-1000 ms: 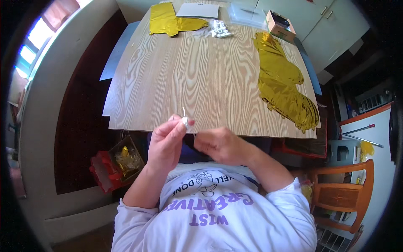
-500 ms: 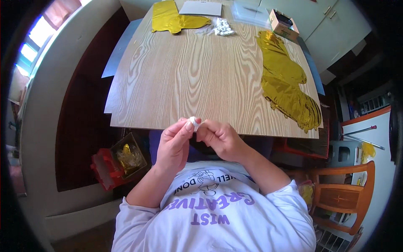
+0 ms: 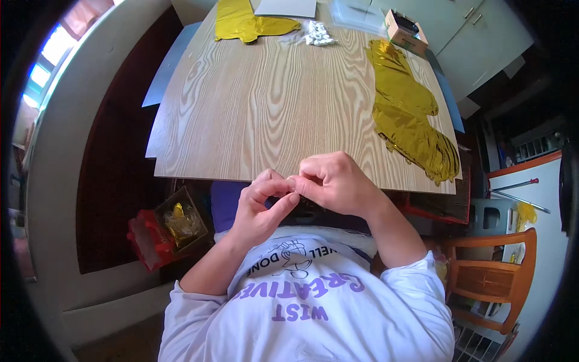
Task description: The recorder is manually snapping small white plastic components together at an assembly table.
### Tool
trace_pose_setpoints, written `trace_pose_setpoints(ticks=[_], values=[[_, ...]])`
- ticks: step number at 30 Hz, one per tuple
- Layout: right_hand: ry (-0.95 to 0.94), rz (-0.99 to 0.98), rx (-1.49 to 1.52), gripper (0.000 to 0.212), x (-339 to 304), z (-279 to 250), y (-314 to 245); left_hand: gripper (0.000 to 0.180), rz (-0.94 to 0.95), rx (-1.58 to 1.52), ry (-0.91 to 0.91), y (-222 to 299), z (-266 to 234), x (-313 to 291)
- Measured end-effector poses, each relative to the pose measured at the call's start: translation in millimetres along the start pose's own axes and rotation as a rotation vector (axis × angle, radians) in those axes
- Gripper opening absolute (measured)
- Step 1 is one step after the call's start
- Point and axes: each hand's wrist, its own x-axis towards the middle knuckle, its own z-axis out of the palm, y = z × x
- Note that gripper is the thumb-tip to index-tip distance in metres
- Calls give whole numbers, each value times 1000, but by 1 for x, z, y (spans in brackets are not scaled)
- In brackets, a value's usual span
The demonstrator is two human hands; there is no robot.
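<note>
Just off the table's near edge, my hands meet fingertip to fingertip. My left hand (image 3: pixel 263 204) is curled, thumb and forefinger close together. My right hand (image 3: pixel 338 183) pinches thumb against forefinger right beside the left fingertips. Whatever small item lies between them is hidden by the fingers. Flat gold foil balloons (image 3: pixel 405 114) lie in an overlapping stack along the table's right side. More gold foil (image 3: pixel 244 23) is spread at the far left of the tabletop. Beside it sits a pile of small white pieces (image 3: pixel 319 35) on clear plastic.
The wood-grain table (image 3: pixel 265 114) spans the view ahead of me. At its far side are a white flat sheet (image 3: pixel 286 8), clear plastic sheets (image 3: pixel 357 16) and a carton (image 3: pixel 406 32) with dark contents. Below left stands an open box (image 3: pixel 192 218) of plastic and foil scraps; a wooden chair (image 3: pixel 491 280) is at right.
A small white roll showed at my left fingertips earlier; now it is out of sight. My right hand has risen and turned, and both hands have shifted slightly right.
</note>
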Motion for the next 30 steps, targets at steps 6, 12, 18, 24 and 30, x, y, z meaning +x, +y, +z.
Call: trace_pose_setpoints(ticks=[6, 12, 18, 24, 30], values=[[-147, 507, 756, 21, -13, 19, 22, 8, -283, -425, 7, 1, -2, -2], [357, 59, 141, 7, -25, -1, -3, 8, -352, -599, 8, -2, -6, -3], [29, -83, 331, 19, -12, -10, -16, 8, -292, -628, -103, -1, -4, 4], [-166, -13, 447, 22, 2, -19, -8, 10, -231, -546, -222, -1, -13, 10], [-158, -177, 161, 22, 12, -28, -7, 7, -309, -496, -314, 1, -21, 31]])
